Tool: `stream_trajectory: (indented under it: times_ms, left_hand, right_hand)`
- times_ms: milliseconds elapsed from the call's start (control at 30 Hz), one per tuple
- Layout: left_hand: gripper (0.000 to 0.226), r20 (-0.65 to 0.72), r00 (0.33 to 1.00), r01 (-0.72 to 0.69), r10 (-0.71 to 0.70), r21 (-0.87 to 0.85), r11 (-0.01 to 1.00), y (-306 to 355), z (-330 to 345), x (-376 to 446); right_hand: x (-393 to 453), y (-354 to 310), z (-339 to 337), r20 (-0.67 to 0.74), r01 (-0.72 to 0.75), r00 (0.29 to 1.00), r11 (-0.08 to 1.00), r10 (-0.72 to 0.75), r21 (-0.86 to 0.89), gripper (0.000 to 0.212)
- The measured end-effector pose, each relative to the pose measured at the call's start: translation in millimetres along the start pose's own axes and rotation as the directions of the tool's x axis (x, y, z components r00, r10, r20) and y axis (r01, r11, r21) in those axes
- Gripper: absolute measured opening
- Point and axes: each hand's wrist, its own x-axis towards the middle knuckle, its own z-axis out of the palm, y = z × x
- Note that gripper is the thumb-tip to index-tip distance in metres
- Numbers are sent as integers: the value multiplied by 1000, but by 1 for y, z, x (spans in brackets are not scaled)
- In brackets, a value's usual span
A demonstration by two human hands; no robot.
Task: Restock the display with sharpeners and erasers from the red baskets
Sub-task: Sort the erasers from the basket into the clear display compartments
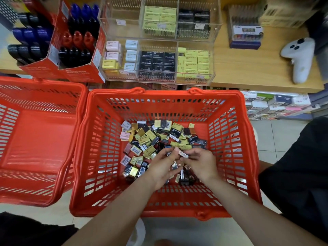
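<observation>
A red basket point(248, 157) in front of me holds a heap of small wrapped erasers point(152, 137), yellow, black, pink and grey. Both my hands are down inside it over the heap. My left hand point(162, 167) has its fingers curled round several dark erasers. My right hand point(199, 163) pinches a small pale eraser point(182, 154) between thumb and fingertips. The clear acrylic display point(159, 50) on the wooden shelf behind has compartments of yellow, black, pink and pale blue erasers; its top-left compartment point(120, 15) looks bare.
A second red basket point(35, 139) with nothing visible inside stands at the left. Red cardboard boxes point(71, 50) of blue, red and black sharpeners sit left of the display. A white controller point(300, 57) lies on the shelf point(248, 68) at right. A dark-clothed person point(301, 174) is at right.
</observation>
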Motion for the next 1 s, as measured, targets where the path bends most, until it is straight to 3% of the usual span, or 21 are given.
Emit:
stream_trajectory:
  times_ms: [100, 300, 400, 467, 567, 667, 733, 833, 1000]
  left_hand:
    - [25, -27, 1000, 8, -11, -100, 995, 6, 4, -2]
    - [28, -22, 999, 19, -24, -192, 981, 13, -1, -7]
    - [30, -37, 999, -3, -5, -206, 979, 16, -8, -7]
    - [30, -68, 998, -28, 17, -166, 986, 19, -14, -6]
    - [24, -99, 995, -34, 21, -128, 991, 20, -25, -2]
    - [18, -96, 995, 13, -28, -151, 988, 14, -35, 2]
    - [16, -107, 992, 47, -66, -172, 984, 7, -41, 5]
    - [18, -110, 989, 80, -99, -163, 983, 1, -45, 7]
    - [22, -92, 991, 87, -94, -75, 993, 3, -42, 7]
  right_hand:
    - [-3, 0, 3, -77, 77, 994, 996, -80, -41, 27]
    - [-7, -10, 6, 1, 134, 991, 985, -134, 107, 31]
    - [-3, -10, 1, 132, 63, 988, 983, -86, 171, 18]
    - [10, -4, -13, 67, -60, 996, 993, 53, 101, 8]
    - [26, 14, -41, -79, -202, 979, 961, 190, -190, 19]
    - [24, 29, -40, 142, -127, 955, 793, 260, -596, 30]
    - [18, 37, -28, 221, -29, 931, 663, 289, -748, 40]
    - [17, 51, -18, 245, 117, 949, 501, 197, -857, 57]
    - [17, 58, -12, 320, 271, 908, 202, 269, -941, 67]
